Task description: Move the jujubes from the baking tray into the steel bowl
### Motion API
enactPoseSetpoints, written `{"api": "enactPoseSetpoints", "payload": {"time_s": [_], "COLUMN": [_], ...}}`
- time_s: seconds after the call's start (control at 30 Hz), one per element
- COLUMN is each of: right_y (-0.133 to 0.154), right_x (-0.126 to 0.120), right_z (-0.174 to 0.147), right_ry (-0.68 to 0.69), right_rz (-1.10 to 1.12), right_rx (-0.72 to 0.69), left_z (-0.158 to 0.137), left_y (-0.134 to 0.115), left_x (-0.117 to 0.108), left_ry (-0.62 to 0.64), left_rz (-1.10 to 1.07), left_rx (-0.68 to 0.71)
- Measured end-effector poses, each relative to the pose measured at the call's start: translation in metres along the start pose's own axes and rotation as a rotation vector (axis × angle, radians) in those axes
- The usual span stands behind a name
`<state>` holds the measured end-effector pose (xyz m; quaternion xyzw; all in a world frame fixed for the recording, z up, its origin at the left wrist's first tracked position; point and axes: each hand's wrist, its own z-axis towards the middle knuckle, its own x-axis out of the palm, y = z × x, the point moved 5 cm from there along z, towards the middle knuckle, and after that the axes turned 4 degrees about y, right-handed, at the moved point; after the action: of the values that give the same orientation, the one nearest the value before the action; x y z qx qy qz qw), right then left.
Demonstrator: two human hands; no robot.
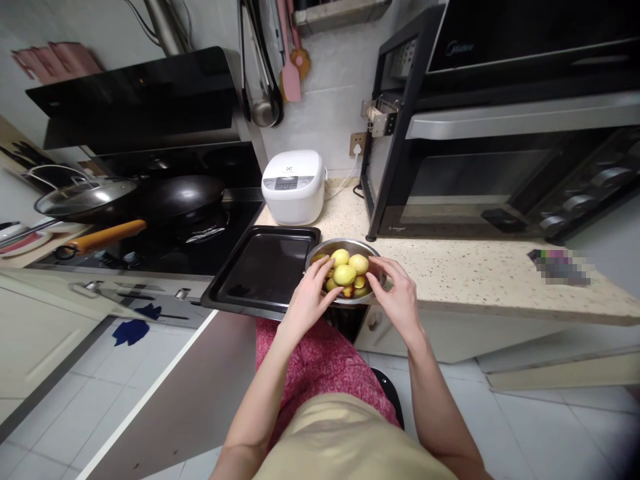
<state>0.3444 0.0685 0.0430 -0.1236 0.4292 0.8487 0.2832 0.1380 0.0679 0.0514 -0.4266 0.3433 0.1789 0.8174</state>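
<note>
A round metal bowl [370,245] sits at the counter's front edge, holding several yellow, lemon-like fruits [345,275]. Three larger ones lie on top of the heap; smaller yellow pieces, one with a reddish patch, show beneath. My left hand [311,292] reaches over the bowl's left side, thumb and fingers apart beside the fruit. From the right side, my right hand [395,288] reaches in the same way, its thumb and fingers spread near the heap. Whether the fingertips press on the fruit or only rest by it is hard to tell.
A black baking tray [265,263] lies left of the bowl, overhanging the counter edge. Behind stands a white rice cooker [293,187]. A wok [180,197] with a wooden handle is on the stove. An oven [470,187] stands at right, and a cabinet door [190,393] juts out below.
</note>
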Motion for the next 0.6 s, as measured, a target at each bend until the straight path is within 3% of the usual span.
{"api": "enactPoseSetpoints", "payload": {"time_s": [0.2,0.4,0.6], "right_y": [-0.004,-0.012,-0.015], "right_x": [-0.014,-0.018,-0.021], "right_z": [-0.011,-0.024,-0.029], "right_ry": [-0.103,-0.147,-0.146], "right_rz": [-0.085,-0.156,-0.148], "right_rx": [0.006,0.031,0.056], "left_z": [-0.028,-0.058,-0.065], "left_y": [-0.005,0.011,0.016], "left_x": [-0.027,-0.054,-0.062], "left_ry": [-0.157,-0.359,-0.389], "left_rz": [0.03,0.155,0.199], "left_rx": [-0.031,-0.076,-0.07]}}
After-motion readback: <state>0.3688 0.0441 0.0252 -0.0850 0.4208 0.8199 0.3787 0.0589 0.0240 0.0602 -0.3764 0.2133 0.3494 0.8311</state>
